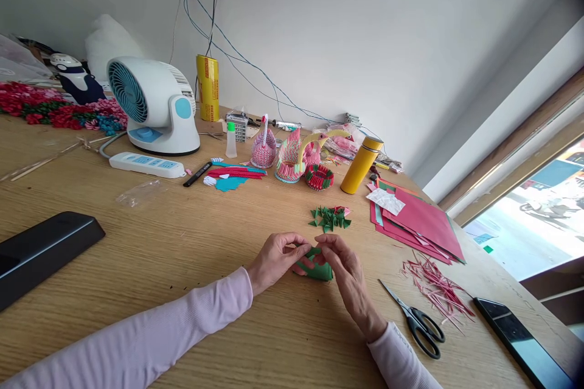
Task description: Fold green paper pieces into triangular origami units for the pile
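Both hands, left hand (274, 258) and right hand (349, 276), pinch a folded green paper piece (314, 267) on the grainy wooden table (182, 243) beside a white wall (365, 30).

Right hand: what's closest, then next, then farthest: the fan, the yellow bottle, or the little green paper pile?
1. Green paper pile, just beyond the right hand, which holds a folded green sheet.
2. Yellow bottle, farther back, slightly right.
3. Fan, far back left.

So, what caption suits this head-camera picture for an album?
The left hand and right hand pinch a green paper piece on the wooden table, scissors lying nearby.
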A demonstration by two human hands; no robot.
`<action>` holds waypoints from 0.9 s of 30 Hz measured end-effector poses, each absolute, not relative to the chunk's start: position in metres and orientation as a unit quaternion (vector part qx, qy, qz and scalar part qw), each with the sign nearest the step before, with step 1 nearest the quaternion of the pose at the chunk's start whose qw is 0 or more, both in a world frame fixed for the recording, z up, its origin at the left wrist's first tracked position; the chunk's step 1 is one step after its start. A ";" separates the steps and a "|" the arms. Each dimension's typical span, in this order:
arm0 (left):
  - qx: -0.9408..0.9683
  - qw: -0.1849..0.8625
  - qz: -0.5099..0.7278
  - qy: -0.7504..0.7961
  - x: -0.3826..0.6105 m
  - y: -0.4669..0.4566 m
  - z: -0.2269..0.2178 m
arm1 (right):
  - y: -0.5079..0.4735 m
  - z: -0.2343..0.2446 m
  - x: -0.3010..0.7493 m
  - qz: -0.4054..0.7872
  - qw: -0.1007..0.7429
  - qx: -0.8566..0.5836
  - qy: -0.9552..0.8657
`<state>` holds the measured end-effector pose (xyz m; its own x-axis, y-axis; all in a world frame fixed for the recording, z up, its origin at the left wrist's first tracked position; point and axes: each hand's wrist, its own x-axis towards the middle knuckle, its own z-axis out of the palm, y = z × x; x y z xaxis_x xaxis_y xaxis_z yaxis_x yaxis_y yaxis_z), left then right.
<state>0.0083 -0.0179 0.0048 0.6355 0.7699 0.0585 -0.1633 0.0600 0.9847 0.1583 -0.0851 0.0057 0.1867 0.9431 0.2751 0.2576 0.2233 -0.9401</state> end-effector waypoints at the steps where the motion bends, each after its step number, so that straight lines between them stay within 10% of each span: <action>1: 0.603 0.672 0.344 0.257 0.009 -0.018 0.005 | -0.085 0.006 0.158 0.308 0.544 -0.543 -0.560; 27: 0.592 0.711 0.313 0.215 0.007 -0.014 0.001 | -0.080 0.005 0.159 0.386 0.586 -0.496 -0.511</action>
